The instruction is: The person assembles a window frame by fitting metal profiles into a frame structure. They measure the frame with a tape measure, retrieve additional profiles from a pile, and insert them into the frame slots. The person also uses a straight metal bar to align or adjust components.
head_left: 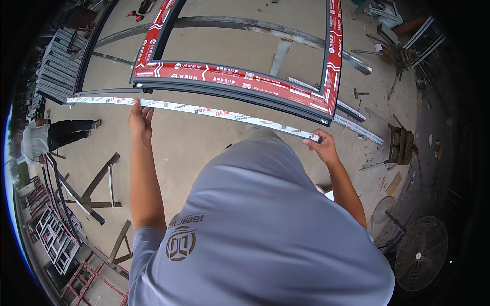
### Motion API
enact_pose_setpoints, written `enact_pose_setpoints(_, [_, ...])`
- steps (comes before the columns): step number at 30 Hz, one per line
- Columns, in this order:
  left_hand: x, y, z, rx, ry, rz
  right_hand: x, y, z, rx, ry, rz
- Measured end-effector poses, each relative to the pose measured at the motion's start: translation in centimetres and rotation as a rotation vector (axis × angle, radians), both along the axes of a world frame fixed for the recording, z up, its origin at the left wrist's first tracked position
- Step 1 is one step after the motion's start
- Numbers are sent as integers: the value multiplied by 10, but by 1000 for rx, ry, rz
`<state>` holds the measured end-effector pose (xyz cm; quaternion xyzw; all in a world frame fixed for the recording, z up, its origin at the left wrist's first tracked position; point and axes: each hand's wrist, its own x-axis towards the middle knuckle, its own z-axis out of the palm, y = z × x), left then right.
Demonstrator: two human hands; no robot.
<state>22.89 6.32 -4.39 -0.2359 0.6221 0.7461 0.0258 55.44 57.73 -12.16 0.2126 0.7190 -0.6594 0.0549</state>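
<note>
Long thin white-filmed metal strip point(204, 110) is held level in front of the person, just below the near edge of a dark grey window frame wrapped in red printed film point(240, 81). The strip runs alongside that edge; contact between the two cannot be resolved.

Left hand point(140, 120): fingers extended upward against the strip near its left part, not wrapped round it; palm faces away. Right hand point(320, 145): fingers pinched closed on the strip's right end.

The frame rests on a long grey steel beam point(240, 23) raised above the concrete floor point(204, 148).

Surroundings: metal sawhorse trestles point(97, 191) at lower left; stacked grey frames point(56, 66) at upper left; a round wire-guard floor fan point(421, 252) at lower right; loose profile offcuts and tools point(393, 51) at upper right. Another person in a light shirt point(38, 140) bends over at far left, well apart.
</note>
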Motion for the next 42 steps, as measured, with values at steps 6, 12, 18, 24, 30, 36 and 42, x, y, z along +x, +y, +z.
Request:
enact_pose_setpoints(6, [-67,-5,-6,16,-53,-54,-33,-43,-15,-719,135,-504])
enact_pose_setpoints(12, [-96,-7,-15,-19,-139,-117,-69,-74,-12,-703,80,-827])
enact_pose_setpoints(18, [-104,-15,-14,-48,-139,-242,-81,-84,-11,-563,171,-837])
enact_pose_setpoints(24, [-111,-23,-12,-168,-193,-312,-87,-77,-4,-473,5,-831])
enact_pose_setpoints(30, [-114,-30,-11,-219,-244,-365,-85,-73,-3,-403,-55,-745])
enact_pose_setpoints(36, [-112,-22,-3,-295,-245,-376,-89,-76,-10,-480,-59,-757])
enact_pose_setpoints(42, [-96,4,19,-972,-96,-546,-95,-85,-7,-497,-31,-854])
